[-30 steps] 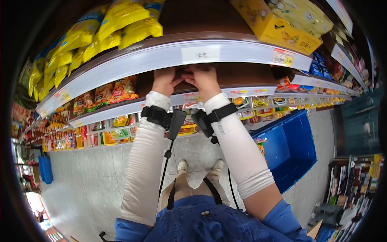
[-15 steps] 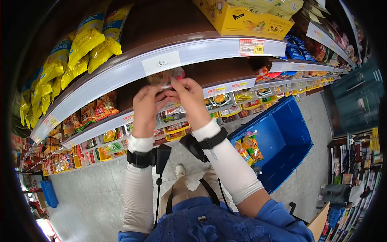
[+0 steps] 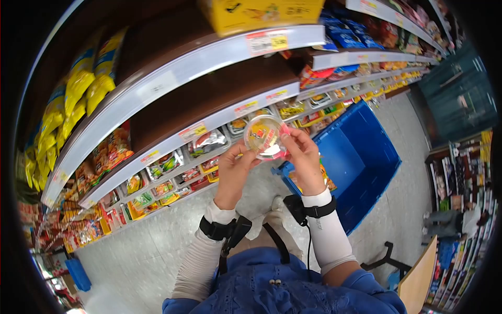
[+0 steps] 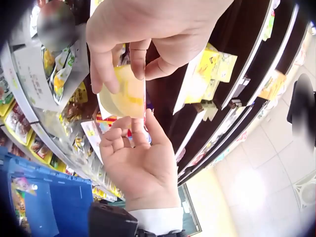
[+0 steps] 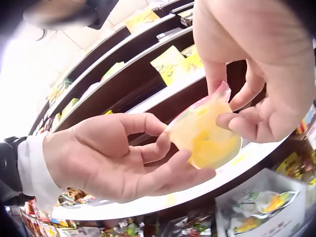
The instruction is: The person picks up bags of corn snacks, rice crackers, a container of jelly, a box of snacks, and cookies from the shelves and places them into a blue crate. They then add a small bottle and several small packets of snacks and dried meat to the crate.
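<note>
Fingers [image 5: 163, 178] and thumb of left hand [image 3: 232, 175] clamped on the near-left edge of a clear round cup [image 3: 261, 133]; those of right hand [image 3: 304, 162] likewise pinched on the right edge, beside a strip of pink. Cup held up between both hands, in front of the shelving, printed top facing the head camera, yellow contents showing through the side in both wrist views. White sleeves [image 3: 330, 238] on both forearms, black straps [image 3: 320, 210] round the wrists. To the right, a blue bin [image 3: 374, 157], with colourful packets [image 3: 327, 178] at its left end, partly hidden behind right hand. Beyond the hands, a brown shelf [image 3: 204, 97] with pale, price-labelled edging; lower down, rows of small packages [image 3: 207, 142]. Orange snack bags [image 3: 117, 145] on that shelf's left end. Higher up, yellow bags [image 3: 78, 93] to the left and a yellow box [image 3: 266, 15] on the far side. Grey floor [image 3: 141, 261] below. Far right, a person [image 3: 456, 222], too small for detail.
</note>
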`<action>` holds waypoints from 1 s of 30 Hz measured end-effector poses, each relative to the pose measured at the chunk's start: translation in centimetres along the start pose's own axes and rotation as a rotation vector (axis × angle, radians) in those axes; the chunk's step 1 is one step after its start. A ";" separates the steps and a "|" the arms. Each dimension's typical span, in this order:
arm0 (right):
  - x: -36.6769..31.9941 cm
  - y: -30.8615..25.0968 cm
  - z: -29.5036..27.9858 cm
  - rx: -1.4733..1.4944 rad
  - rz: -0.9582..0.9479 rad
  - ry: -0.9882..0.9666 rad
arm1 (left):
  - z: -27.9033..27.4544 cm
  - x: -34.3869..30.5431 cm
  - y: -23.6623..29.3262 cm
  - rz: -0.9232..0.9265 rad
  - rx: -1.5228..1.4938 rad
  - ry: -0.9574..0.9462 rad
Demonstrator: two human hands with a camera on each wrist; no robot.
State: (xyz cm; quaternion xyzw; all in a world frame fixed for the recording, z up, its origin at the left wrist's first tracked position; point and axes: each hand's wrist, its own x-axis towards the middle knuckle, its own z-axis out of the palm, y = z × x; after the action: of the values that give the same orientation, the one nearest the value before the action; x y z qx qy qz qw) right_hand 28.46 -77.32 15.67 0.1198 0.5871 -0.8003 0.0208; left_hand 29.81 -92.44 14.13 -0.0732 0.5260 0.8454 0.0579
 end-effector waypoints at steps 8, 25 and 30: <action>-2.6 0.6 -12.4 -0.164 0.008 0.117 | 6.6 1.0 -8.1 -0.253 0.119 -0.261; -0.9 17.3 -32.4 -0.981 0.598 0.186 | 11.2 5.6 -32.6 -0.800 1.356 -0.646; 0.2 22.2 -34.1 -1.020 0.709 0.006 | 11.1 5.4 -34.6 -0.812 1.541 -0.722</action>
State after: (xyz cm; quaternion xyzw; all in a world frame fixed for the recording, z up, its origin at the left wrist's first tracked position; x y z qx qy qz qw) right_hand 37.85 -51.97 -14.76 0.2846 0.8202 -0.3631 0.3383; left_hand 29.88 -67.14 -12.51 0.0740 0.8245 0.1513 0.5402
